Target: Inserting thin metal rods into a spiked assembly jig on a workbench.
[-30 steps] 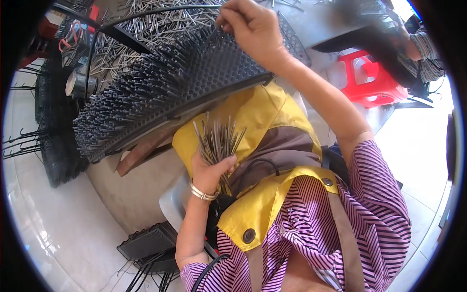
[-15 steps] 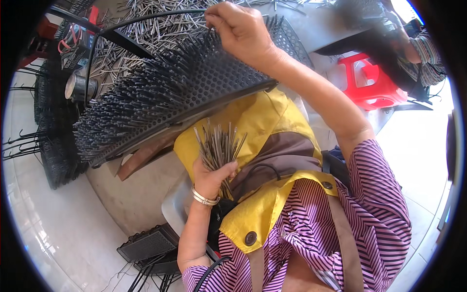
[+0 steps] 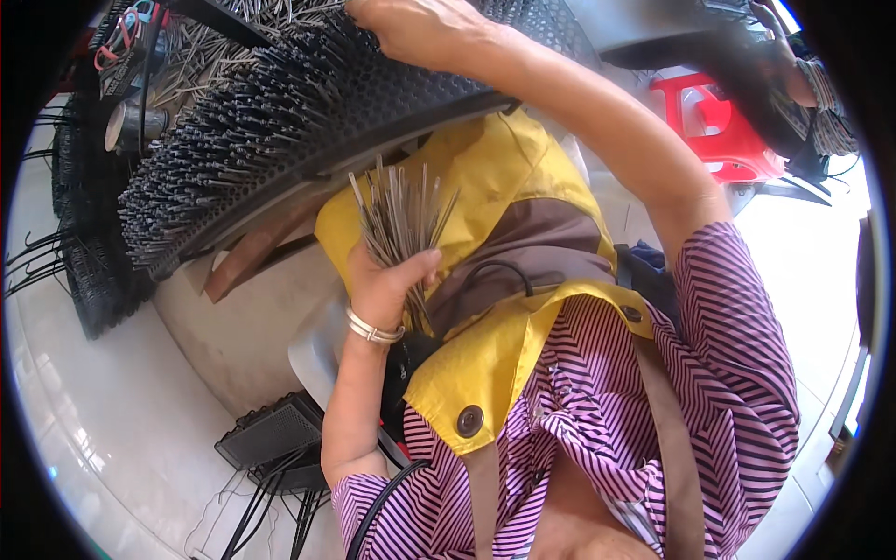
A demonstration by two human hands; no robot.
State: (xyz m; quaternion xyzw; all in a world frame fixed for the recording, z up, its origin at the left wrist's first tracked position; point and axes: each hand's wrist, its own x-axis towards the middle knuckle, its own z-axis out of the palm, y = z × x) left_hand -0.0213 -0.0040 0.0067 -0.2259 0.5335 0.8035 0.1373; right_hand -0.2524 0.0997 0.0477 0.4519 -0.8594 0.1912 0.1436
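Observation:
My left hand is closed round a bundle of thin grey metal rods, which fan out upward above my yellow and brown apron. At the top edge my right hand reaches over a black perforated rack. Its fingers are curled together; whatever lies between them is hidden or too small to name. Many dark thin rods stand upright in the rack's holes on the left and middle, while the holes nearer its right end show bare.
Loose metal rods lie heaped behind the rack. A metal cup stands at its left, near black hooked racks. More black perforated trays are at lower left. A red plastic stool and another person's arm are at right.
My right hand has shifted left and up toward the picture's top edge. The whole view has tilted, so the rack and my left hand with its rods appear higher and farther left.

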